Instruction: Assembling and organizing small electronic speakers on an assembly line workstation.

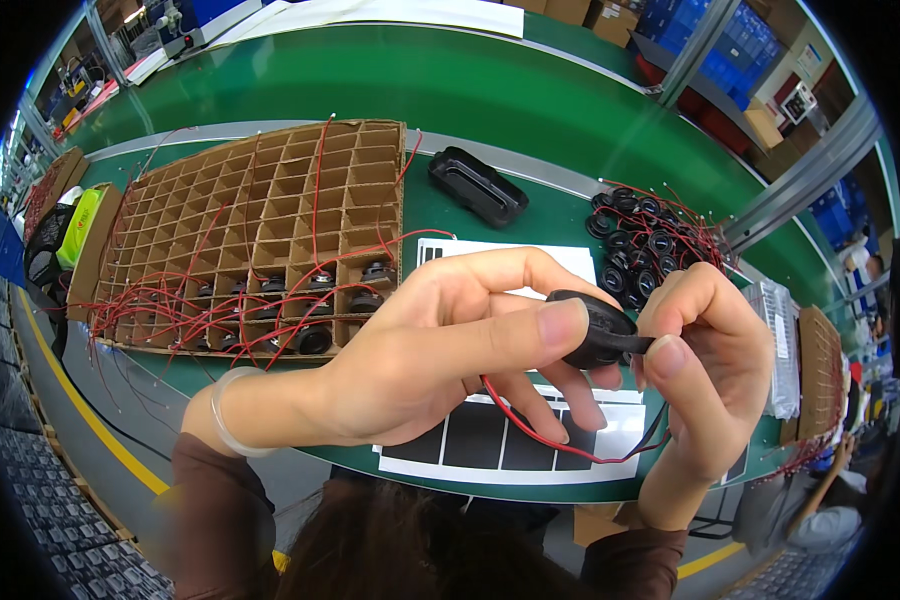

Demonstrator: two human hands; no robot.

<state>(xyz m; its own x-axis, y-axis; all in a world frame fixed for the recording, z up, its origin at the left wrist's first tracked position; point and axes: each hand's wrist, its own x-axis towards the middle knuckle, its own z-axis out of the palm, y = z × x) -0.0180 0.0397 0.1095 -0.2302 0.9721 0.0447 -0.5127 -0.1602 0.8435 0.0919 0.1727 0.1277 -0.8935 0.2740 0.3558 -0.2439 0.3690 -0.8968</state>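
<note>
Item in hand: small black round speaker with red and black wire leads point(592, 330), held above the green table point(470, 90). Our left hand point(440, 350) pinches it closed; our right hand point(705, 370) grips its edge. We judge steady support keeps the leads untangled.

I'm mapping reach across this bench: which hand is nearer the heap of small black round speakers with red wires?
Right. The right hand sits just below the heap of small black round speakers; the left hand is farther left, beside the cardboard grid tray.
</note>
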